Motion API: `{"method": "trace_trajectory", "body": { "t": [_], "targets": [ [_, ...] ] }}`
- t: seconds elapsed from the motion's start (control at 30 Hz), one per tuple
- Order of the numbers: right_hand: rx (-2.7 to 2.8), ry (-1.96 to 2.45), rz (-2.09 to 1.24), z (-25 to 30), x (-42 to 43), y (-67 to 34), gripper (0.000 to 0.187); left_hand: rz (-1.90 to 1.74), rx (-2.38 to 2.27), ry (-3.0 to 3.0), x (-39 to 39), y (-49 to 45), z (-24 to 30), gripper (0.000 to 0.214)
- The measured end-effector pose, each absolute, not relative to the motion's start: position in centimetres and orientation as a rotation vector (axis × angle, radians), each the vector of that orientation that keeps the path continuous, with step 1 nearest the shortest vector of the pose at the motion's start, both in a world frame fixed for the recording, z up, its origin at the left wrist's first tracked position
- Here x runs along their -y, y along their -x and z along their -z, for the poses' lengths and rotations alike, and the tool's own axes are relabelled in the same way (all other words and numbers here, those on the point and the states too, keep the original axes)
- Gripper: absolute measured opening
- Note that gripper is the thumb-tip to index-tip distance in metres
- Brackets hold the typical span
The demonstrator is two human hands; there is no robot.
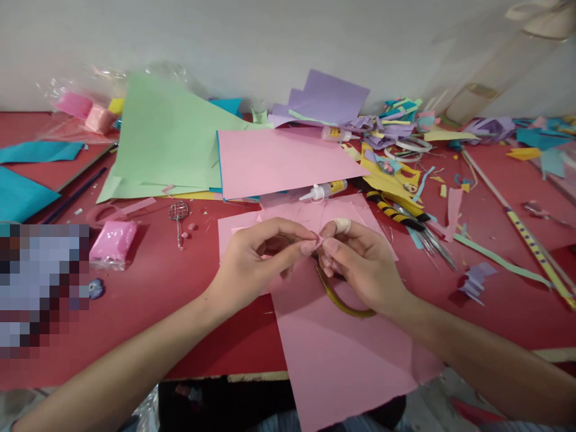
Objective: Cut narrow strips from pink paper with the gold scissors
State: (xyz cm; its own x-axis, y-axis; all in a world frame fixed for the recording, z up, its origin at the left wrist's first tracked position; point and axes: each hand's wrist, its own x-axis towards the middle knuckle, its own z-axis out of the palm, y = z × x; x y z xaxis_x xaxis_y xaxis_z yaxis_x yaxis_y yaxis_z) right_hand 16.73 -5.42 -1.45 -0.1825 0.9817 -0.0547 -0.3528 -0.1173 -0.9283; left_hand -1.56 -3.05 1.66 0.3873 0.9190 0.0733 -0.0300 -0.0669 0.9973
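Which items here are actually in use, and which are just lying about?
In use: left hand, right hand, tiny pink paper piece, yellow-handled scissors.
Lying about: white glue bottle, large green paper sheet, pink clay packet.

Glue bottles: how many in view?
2. One glue bottle lies below the big pink sheet; another lies above it by the purple scraps. The paper may hide more.

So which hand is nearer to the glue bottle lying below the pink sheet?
Right. The right hand sits just below the glue bottle, its taped fingertip closest. The left hand is below it too, but further off to the left.
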Motion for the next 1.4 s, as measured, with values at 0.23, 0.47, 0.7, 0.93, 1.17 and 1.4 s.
{"method": "trace_trajectory", "body": {
  "t": [0.23,0.47,0.7,0.93,1.17,1.4],
  "targets": [
    [0.956,0.922,-1.56,1.3,5.5,-16.3,0.013,-1.155,-1.012,-1.858,3.8,1.1,-1.2,0.009],
    [0.969,0.877,-1.569,1.5,5.6,-16.3,0.007,-1.276,-0.957,-2.005,3.8,1.3,-0.7,0.009],
    [1.007,0.956,-1.474,1.5,5.7,-16.4,0.008,-1.278,-0.984,-2.107,3.8,1.4,-0.8,0.007],
    [1.07,0.952,-1.428,1.1,5.9,-16.4,0.005,-1.264,-0.967,-2.133,3.6,1.6,-1.0,0.01],
    [1.055,0.922,-1.45,0.7,5.8,-16.0,0.015,-1.194,-0.928,-1.992,3.7,1.5,-1.3,0.012],
    [1.183,0.959,-1.341,0.5,5.8,-16.2,0.003,-1.094,-0.916,-1.691,3.5,1.7,-1.4,0.009]
  ]
}}
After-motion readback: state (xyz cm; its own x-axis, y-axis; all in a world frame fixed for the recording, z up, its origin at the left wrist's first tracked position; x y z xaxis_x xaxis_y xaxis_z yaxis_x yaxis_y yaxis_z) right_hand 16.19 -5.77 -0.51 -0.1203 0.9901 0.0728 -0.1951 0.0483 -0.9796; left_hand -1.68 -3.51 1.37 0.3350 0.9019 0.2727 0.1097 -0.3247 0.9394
